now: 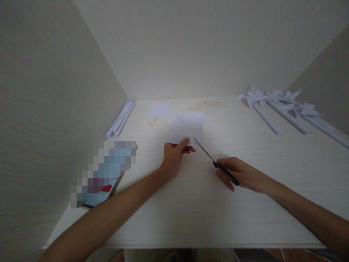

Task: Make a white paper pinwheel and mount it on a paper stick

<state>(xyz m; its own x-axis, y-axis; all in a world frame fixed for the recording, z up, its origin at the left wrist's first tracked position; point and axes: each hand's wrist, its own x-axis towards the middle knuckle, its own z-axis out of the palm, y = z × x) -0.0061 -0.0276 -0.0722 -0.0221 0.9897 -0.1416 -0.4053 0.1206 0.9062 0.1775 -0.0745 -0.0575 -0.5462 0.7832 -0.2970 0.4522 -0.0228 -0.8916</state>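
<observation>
My left hand [174,156] grips a white sheet of paper [188,125] by its near edge, thumb on top and fingers beneath. The sheet is raised toward me and has a faint crease near its upper left. My right hand [231,173] is closed around the black handles of a pair of scissors [225,171]. Their blades point up and left, with the tip at the paper's lower right, close to my left thumb. I cannot tell whether the tip touches the sheet.
A smaller white paper piece [160,109] lies behind, with rubber bands [156,122] near it. Rolled paper tubes [121,118] rest along the left wall. Paper pinwheel-like shapes on tubes [289,118] lie at the right. A partly blurred phone-like device [98,198] is beside my left forearm.
</observation>
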